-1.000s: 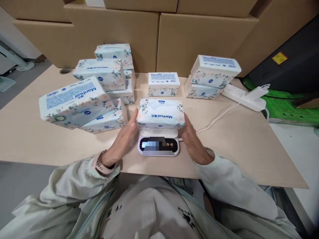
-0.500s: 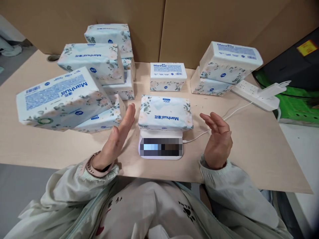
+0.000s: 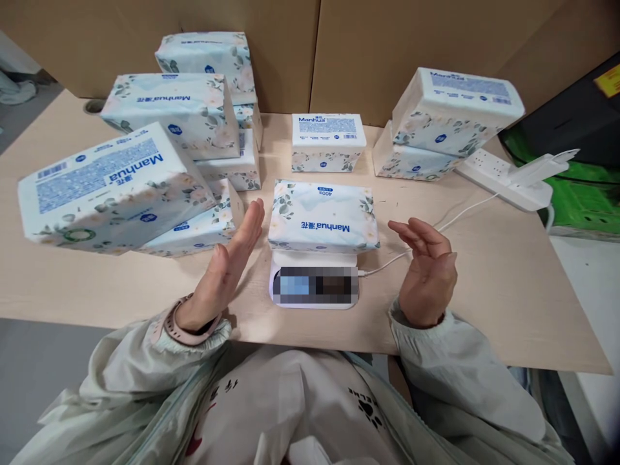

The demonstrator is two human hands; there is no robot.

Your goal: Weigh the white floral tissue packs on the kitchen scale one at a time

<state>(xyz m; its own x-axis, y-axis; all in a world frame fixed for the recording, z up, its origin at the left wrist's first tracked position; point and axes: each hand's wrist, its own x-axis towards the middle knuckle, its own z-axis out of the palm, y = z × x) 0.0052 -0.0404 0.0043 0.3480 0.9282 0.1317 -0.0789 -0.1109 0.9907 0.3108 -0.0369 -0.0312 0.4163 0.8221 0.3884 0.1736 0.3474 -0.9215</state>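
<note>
A tissue pack [image 3: 323, 216] with leaf and flower print lies flat on a small white scale [image 3: 278, 306], whose display is blurred out. My left hand [image 3: 227, 265], open with fingers straight, is held upright to the left of the pack, apart from it. On the pack's other side my right hand [image 3: 429, 274] is open too, palm turned inward and fingers slightly bent, touching nothing. Close to my left hand, a tilted tissue pack [image 3: 116, 194] rests on another tissue pack [image 3: 194, 229].
More tissue packs [image 3: 167, 113] are stacked at the back left. A single pack [image 3: 328, 143] stands at the back middle, and two stacked packs [image 3: 455, 110] at the right. A white power strip [image 3: 506, 177] and thin cable lie right. Cardboard [image 3: 411, 39] walls the back.
The view has shifted slightly, so the packs at the back appear a little higher. Both hands stay in nearly the same place beside the pack on the scale.
</note>
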